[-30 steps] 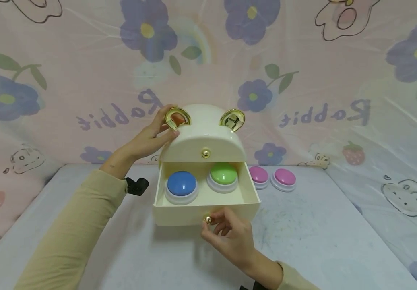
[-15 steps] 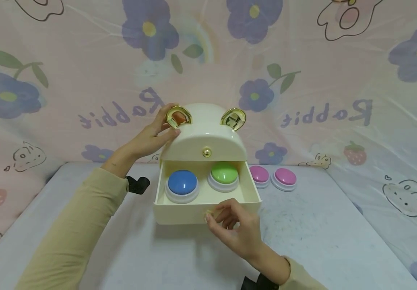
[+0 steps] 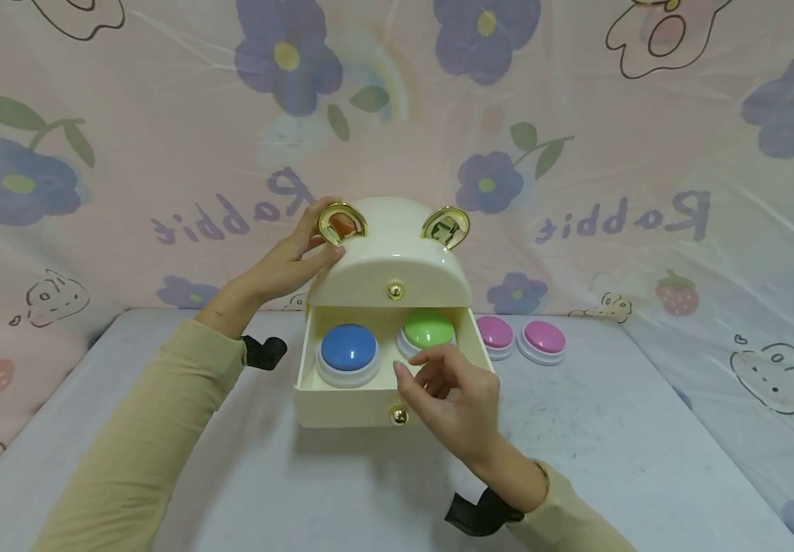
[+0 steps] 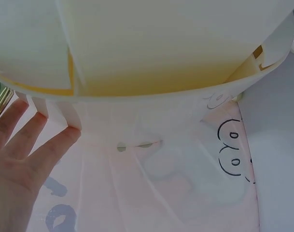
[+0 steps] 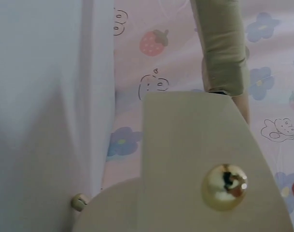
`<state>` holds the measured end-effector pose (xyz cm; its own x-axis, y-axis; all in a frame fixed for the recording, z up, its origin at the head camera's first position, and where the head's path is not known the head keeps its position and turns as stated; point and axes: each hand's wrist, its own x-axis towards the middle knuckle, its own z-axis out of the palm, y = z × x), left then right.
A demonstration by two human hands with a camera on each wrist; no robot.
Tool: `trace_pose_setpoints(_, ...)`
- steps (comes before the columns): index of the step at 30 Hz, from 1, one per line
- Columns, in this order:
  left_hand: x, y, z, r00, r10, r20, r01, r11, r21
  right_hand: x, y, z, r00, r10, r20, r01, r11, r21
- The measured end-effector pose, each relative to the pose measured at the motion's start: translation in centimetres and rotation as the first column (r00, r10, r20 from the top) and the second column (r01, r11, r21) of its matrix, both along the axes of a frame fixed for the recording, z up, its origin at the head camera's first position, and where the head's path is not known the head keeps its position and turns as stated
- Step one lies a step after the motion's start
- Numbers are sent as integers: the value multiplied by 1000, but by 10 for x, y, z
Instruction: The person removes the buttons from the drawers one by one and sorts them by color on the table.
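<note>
A cream drawer box with gold bear ears and a gold top knob stands mid-table, its lower drawer pulled out. My left hand holds the box by its left ear, thumb in front and other fingers behind; the left wrist view shows those fingertips against its back. My right hand hovers over the drawer's front edge, holding nothing, fingers loosely bent and thumb apart from the index finger. The gold drawer knob is uncovered below it. Inside lie a blue button and a green button, partly behind the right hand.
Two pink buttons with white bases, one nearer the box and one farther right, sit on the white table. A printed curtain with flowers hangs right behind. Black straps circle both wrists.
My right hand has let go of the drawer knob and moved up over the drawer's front edge. The left hand keeps its hold and the drawer stays pulled out.
</note>
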<state>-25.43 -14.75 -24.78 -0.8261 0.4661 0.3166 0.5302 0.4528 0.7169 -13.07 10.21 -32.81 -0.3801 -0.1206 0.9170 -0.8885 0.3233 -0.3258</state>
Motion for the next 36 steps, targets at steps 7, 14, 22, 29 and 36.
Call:
trace_pose_setpoints(7, 0, 1, 1, 1000, -2, 7, 2, 1000, 13, -6, -9, 17, 983, -74, 171, 56, 993, 108)
trace_pose_setpoints(14, -1, 2, 0, 1000, -10, 11, 10, 1000, 11, -14, -18, 33, 884, -148, 443, 28, 964, 266)
trace_pose_setpoints(22, -1, 0, 1, 1000, -4, 3, 4, 1000, 6, -29, -26, 44, 798, -160, 581, -116, 905, 409)
trace_pose_setpoints(29, -2, -1, 1, 1000, -28, -8, 28, 1000, 7, -45, -33, 46, 735, -242, 634, -245, 777, 580)
trace_pose_setpoints(36, -2, -3, 0, 999, -26, -22, 26, 1000, 2, -54, -43, 42, 679, -302, 669, -354, 664, 659)
